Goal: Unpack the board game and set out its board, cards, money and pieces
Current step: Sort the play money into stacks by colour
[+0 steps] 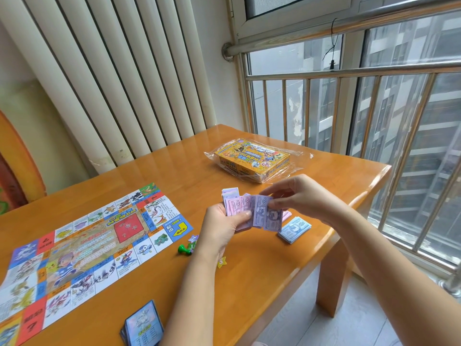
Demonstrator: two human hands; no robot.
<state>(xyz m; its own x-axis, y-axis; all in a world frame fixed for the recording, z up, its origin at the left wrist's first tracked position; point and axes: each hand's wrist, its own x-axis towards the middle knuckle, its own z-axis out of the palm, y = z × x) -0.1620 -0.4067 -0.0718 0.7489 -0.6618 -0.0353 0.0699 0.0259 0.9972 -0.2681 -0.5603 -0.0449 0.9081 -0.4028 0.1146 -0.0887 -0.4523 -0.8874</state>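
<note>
Sorting money | left hand (222, 226) grips a fan of pink and purple notes (237, 208); right hand (296, 196) pinches the front purple note (270, 217) | blue 500 stack (295, 229) at 4 o'clock; board (87, 245) at 9 o'clock | risk: loose fan slips; notes spill past the table (274, 275) edge

**Shiny wood, thin paper**

The counter (249, 283) is smooth, shiny wood. The board (82, 248) and the money (265, 218) are thin paper. The box (252, 157) is cardboard. Its wrap (296, 156) is clear, crinkly plastic. The green pawn (183, 249) is shiny plastic.
</note>
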